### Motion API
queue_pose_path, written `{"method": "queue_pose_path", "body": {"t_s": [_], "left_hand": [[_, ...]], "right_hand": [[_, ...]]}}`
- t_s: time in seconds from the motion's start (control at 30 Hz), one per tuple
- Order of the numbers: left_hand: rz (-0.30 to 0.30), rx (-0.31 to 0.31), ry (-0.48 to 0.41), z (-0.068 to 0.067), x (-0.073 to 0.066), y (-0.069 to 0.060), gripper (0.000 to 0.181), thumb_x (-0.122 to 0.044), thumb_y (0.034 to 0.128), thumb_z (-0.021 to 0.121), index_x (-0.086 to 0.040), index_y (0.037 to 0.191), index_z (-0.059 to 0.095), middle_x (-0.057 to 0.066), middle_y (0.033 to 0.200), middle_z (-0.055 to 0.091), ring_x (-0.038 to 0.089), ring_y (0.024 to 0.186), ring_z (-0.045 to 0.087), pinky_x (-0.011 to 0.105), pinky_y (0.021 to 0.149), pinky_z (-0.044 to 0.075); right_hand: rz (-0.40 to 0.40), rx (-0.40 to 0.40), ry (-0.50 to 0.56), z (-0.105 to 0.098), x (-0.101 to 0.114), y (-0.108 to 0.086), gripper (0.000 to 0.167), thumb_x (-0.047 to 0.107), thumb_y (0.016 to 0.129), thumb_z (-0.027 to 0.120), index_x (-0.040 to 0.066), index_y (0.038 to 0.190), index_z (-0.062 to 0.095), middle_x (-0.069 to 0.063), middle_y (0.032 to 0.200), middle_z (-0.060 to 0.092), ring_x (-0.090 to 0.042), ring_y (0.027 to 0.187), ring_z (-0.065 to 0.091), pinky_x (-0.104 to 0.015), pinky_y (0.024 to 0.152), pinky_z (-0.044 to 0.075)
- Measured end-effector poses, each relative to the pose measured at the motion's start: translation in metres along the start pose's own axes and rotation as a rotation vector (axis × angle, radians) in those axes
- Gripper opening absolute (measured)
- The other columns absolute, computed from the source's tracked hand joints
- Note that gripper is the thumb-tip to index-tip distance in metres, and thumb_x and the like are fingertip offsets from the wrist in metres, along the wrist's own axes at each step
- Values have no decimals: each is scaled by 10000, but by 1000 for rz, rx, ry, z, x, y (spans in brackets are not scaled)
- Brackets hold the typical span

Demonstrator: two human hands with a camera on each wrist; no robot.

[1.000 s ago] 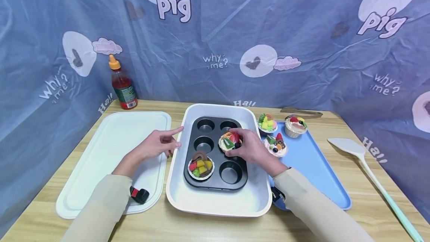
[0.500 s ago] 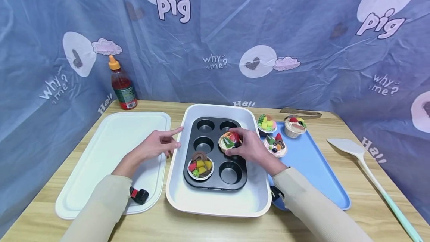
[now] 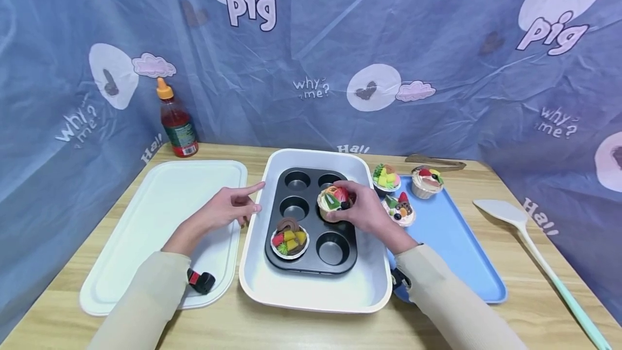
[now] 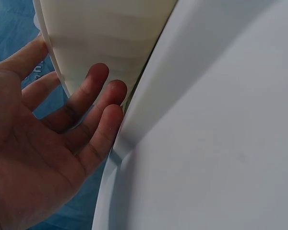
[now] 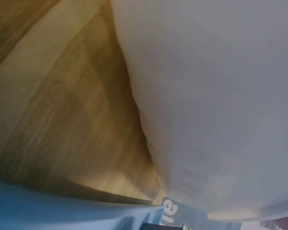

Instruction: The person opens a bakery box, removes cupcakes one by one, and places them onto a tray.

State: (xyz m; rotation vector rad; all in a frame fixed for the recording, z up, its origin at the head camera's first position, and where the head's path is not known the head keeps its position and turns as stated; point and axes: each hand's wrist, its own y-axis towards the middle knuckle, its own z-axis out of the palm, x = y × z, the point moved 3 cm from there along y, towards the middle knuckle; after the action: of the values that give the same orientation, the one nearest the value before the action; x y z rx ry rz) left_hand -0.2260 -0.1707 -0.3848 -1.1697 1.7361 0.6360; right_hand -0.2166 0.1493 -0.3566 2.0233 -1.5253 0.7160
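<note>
1. Cupcake (image 3: 330,204) is at the middle-right cup of the tin (image 3: 312,261), within the white tub (image 3: 316,293); we see its side wall but cannot tell whether its base rests in the cup.
2. Our right hand (image 3: 365,207) pinches it between thumb and index finger. Our left hand (image 3: 223,210) holds nothing, its fingers spread, the index at the tub's rim.
3. We judge a tilt the likeliest trouble: gripped from one side, it could catch its base on the cup's edge and lean.
4. Too hard a squeeze could spoil the topping, since our fingers lie close beside the fruit.
5. Our right wrist is near the nearest cupcake (image 3: 399,210) on the blue tray (image 3: 454,247), so a careless sideways swing could knock that over.
6. Leaning on the rim with our left index could shift the tub, and the tin with it.
7. Underneath is a pale wood table (image 3: 272,334), with a white tray (image 3: 160,204) on our left. A bottle (image 3: 180,128) stands at the back left; tongs (image 3: 439,165) and a spatula (image 3: 502,211) lie to the right.
8. Blue printed cloth (image 3: 311,31) hangs behind and at both sides; we cannot see the room past it.
</note>
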Motion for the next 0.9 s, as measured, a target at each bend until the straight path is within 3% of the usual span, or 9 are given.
{"method": "queue_pose_path", "body": {"t_s": [0.4, 0.9], "left_hand": [[17, 13, -3, 2, 0, 2, 648, -245, 955, 708, -121, 1529, 432, 37, 799, 664, 216, 635, 612, 312, 620, 562], [6, 5, 5, -1, 3, -1, 658, -278, 949, 714, -144, 1530, 437, 47, 834, 682, 233, 656, 623, 322, 630, 571]], "right_hand": [[24, -57, 89, -9, 0, -9, 750, 243, 749, 910, 115, 1413, 586, -134, 1335, 629, -281, 1118, 622, -466, 973, 526], [-14, -126, 96, -49, 6, -31, 738, 232, 767, 897, 70, 1411, 576, -183, 1283, 634, -319, 1111, 640, -485, 978, 513]]}}
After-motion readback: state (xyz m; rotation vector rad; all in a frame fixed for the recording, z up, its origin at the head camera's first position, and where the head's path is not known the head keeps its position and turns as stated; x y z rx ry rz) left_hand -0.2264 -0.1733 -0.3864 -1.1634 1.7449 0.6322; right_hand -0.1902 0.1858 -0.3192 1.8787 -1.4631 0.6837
